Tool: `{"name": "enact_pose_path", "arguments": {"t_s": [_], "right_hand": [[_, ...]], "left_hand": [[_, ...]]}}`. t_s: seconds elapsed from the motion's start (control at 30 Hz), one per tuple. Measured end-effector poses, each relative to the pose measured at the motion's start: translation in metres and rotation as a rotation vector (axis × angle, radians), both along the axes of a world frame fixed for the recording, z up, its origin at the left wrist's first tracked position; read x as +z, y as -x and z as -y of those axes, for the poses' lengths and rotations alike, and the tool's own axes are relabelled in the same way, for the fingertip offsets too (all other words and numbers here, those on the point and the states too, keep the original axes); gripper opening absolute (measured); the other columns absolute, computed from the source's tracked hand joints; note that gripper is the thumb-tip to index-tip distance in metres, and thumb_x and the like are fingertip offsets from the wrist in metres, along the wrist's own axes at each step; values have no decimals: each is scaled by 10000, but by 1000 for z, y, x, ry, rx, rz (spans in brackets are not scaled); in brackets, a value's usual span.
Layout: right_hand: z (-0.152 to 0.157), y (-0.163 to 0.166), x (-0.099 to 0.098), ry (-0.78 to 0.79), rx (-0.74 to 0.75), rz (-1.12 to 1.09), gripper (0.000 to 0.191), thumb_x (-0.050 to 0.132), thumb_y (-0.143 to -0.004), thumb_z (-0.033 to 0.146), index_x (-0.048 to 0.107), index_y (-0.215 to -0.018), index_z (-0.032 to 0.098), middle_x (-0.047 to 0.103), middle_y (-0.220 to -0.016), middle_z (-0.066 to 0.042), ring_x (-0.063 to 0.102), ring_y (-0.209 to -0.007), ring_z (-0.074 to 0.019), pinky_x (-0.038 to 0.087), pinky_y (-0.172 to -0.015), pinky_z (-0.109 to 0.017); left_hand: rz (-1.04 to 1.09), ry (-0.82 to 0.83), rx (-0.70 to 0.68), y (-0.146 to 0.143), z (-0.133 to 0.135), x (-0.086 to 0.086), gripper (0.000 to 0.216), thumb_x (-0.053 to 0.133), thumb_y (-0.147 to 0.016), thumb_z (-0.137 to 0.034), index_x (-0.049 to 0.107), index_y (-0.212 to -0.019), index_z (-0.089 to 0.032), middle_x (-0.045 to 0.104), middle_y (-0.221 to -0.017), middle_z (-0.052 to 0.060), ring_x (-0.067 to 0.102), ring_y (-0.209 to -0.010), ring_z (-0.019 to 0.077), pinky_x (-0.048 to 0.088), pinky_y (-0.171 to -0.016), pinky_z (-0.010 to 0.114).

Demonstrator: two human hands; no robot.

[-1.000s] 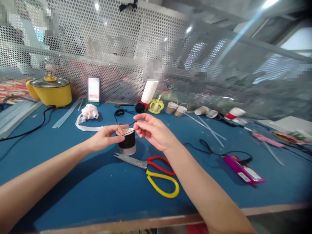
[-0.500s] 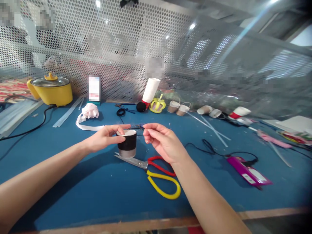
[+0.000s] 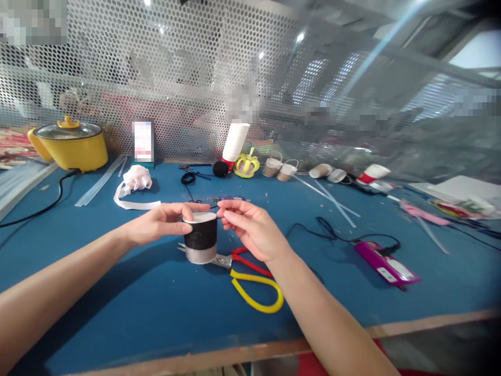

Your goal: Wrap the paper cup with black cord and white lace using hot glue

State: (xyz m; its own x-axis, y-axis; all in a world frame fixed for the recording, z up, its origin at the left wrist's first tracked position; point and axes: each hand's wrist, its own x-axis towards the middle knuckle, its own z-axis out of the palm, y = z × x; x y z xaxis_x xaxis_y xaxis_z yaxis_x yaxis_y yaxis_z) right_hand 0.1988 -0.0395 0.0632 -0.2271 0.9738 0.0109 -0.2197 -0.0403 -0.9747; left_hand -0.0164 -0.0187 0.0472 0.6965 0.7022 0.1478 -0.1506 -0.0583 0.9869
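A small paper cup (image 3: 201, 237), wrapped in black thread on its upper part and bare below, is held just above the blue table (image 3: 117, 292). My left hand (image 3: 156, 224) grips its rim with thumb and fingers. My right hand (image 3: 246, 224) is at the cup's right rim, fingers pinched together on a thin black thread that is barely visible. Scissors with red and yellow handles (image 3: 250, 279) lie on the table under and right of the cup.
At the back stand a yellow pot (image 3: 68, 143), a white ribbon bundle (image 3: 135, 183), a stack of white cups (image 3: 235, 143), a yellow crown (image 3: 246, 166) and several small cups. A magenta device (image 3: 385, 263) with a black cable lies right. Perforated metal screen behind.
My right hand has moved back in to the cup's rim after drawing away to the right. The cup and my left hand have shifted slightly down over the scissors.
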Motion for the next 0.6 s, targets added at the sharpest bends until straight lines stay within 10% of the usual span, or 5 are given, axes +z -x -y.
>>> {"name": "enact_pose_path", "arguments": {"t_s": [0.6], "right_hand": [[9, 5, -2, -473, -186, 469, 61, 627, -721, 236, 642, -768, 199, 641, -757, -16, 573, -689, -136, 480, -664, -289]], "left_hand": [[38, 47, -34, 2, -3, -6, 151, 681, -707, -282, 600, -736, -158, 420, -1387, 76, 444, -1218, 303, 364, -965, 452]]}}
